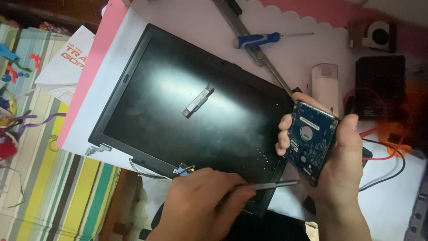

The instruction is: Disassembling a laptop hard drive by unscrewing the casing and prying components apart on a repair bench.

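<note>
My right hand [345, 167] grips a blue hard drive [310, 140] with its circuit board facing up, held over the right edge of a black laptop screen panel [178, 111]. My left hand [200, 201] holds a thin grey tool [272, 184], a small screwdriver by its look. The tool's tip points right and reaches the drive's lower corner. A small metal bracket [197, 101] lies loose on the screen.
A blue-handled screwdriver [258, 40] and a long metal strip [272, 71] lie on the white sheet behind the panel. A cooling fan [376, 35], a black box [380, 85], a white block [325, 82] and red and blue wires [388, 165] crowd the right side. A striped cloth [53, 178] lies on the left.
</note>
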